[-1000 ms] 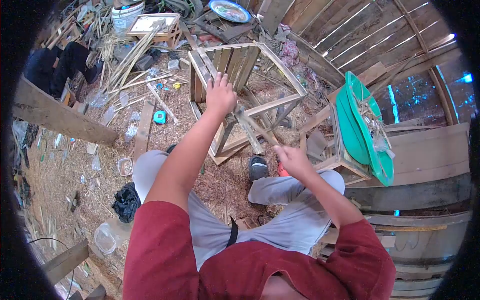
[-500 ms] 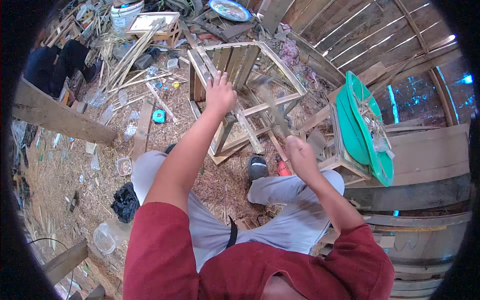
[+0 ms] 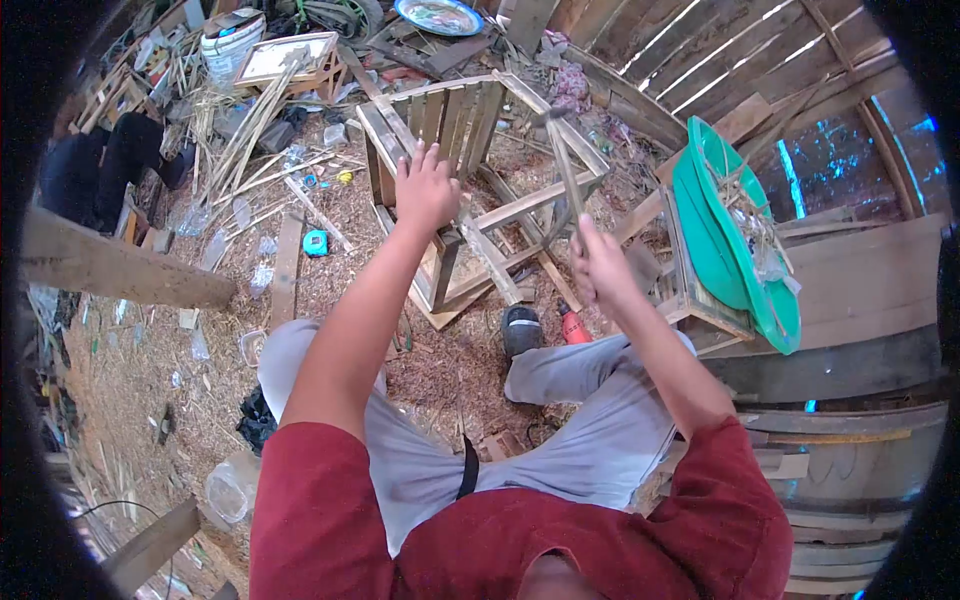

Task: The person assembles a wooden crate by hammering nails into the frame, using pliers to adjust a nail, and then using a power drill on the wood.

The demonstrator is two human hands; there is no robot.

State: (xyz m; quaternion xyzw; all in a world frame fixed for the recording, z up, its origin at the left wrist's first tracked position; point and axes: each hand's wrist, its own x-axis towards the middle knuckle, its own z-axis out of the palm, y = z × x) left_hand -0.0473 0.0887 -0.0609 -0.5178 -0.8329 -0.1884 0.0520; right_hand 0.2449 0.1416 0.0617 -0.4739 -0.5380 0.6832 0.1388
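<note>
My left hand [image 3: 427, 190] lies with its fingers spread on a wooden strip [image 3: 487, 258] that crosses the slatted wooden frame [image 3: 530, 205]. To the right of the frame, my right hand [image 3: 600, 262] is closed round the handle of a hammer [image 3: 567, 165]. The hammer's head is raised over the frame's right part, apart from the wood. Below the frame, a red bottle [image 3: 574, 327] lies on the ground beside my shoe [image 3: 521, 332].
A second wooden frame [image 3: 704, 322] with green trays [image 3: 735, 235] leaning on it stands at the right. A teal tape measure [image 3: 315, 243] lies on the shavings at the left. Another person's dark-clothed legs [image 3: 130, 165] are at the upper left, behind a wooden beam [image 3: 125, 265].
My right hand has moved up, and the hammer is now lifted with its head further forward. The whole view has shifted slightly. My left hand stays on the wooden strip.
</note>
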